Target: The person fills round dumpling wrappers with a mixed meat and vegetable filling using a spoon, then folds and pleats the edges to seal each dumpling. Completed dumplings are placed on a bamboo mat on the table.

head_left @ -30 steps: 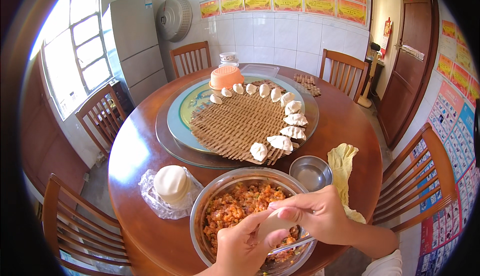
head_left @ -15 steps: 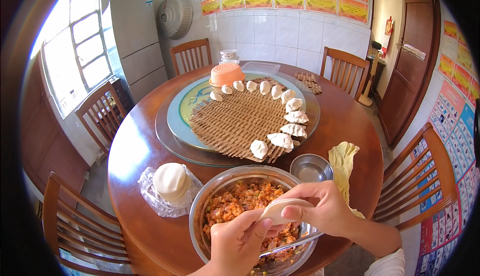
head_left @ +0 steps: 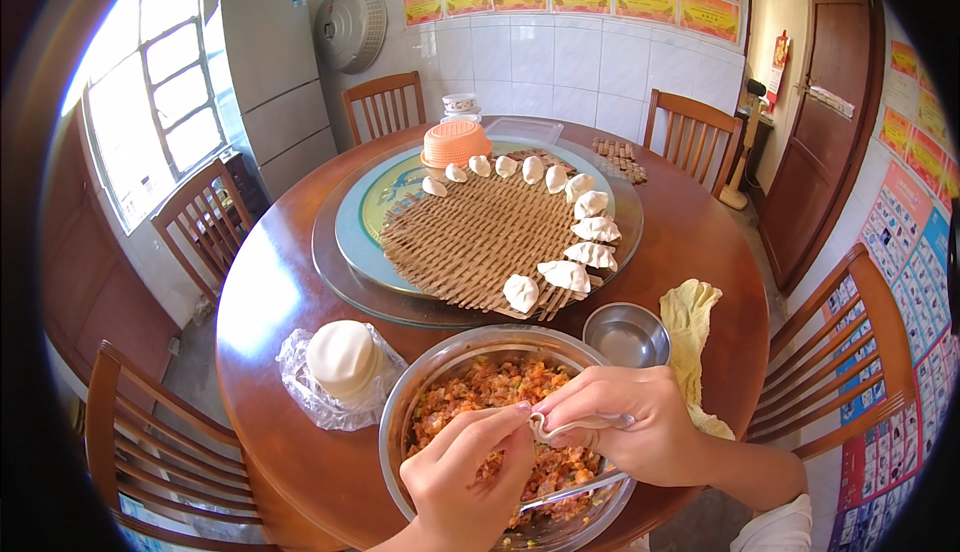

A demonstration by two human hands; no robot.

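Observation:
Over the steel bowl [head_left: 392, 452] of orange-red minced filling [head_left: 470, 392], both hands hold one dumpling [head_left: 552, 432]. My right hand [head_left: 640, 422] is closed round its body, with much of the dough hidden behind the fingers. My left hand [head_left: 465, 477] pinches at its left end, thumb and fingertips together. The visible dough edge is wavy and gathered. A spoon-like handle [head_left: 575, 490] lies across the bowl, beneath my right hand. Left of the bowl, a stack of round white wrappers [head_left: 343, 357] sits on a clear plastic bag [head_left: 300, 392].
Beyond the bowl, finished dumplings [head_left: 565, 275] arc along the right and far edge of a woven mat [head_left: 480, 237] on the turntable [head_left: 350, 242]. An orange basket [head_left: 455, 142] stands behind. A small metal bowl [head_left: 627, 332] and a yellow-green cloth [head_left: 690, 327] lie on the right.
The wrapper was folded with a smooth curved edge; now that edge is gathered and wavy. My left fingertips have come up to its rim, and the right hand covers more of it.

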